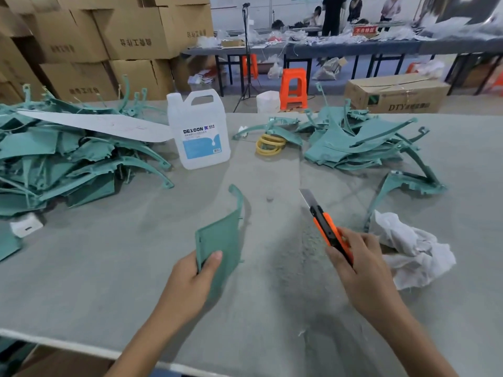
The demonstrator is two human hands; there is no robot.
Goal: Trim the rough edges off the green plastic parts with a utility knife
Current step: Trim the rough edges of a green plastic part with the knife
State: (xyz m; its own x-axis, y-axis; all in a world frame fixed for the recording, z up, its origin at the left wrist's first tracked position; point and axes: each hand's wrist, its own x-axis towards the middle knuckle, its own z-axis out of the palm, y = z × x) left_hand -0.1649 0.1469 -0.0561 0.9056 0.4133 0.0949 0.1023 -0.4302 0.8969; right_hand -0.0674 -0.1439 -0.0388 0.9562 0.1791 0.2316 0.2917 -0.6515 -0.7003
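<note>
The left hand (190,281) grips a green plastic part (219,240) by its near end, thumb laid across the flat face and fingers curled behind. The part's flat panel rises away from the hand, and a thin curved arm runs on from it toward the far edge of the bench (109,268). The right hand (362,270) is wrapped around the orange and black handle of a utility knife (326,227). The blade is pushed out and points toward the far edge, clear of the part, with a gap of bare bench between the two. Both hands are raised over the middle of the bench near its front edge.

Just right of the knife hand lies a crumpled white cloth (413,251), and beyond that a single green frame piece (402,183). A heap of green parts (353,142) sits toward the far right corner, with a few yellow rings (269,144) just beside it on its left. A larger heap (68,164) fills the left side, a long white sheet (95,123) lying across its top. Between the heaps, near the far edge, a white jug (198,131) labelled DEXCON stands upright. Cardboard boxes (95,36) are stacked behind the far left corner.
</note>
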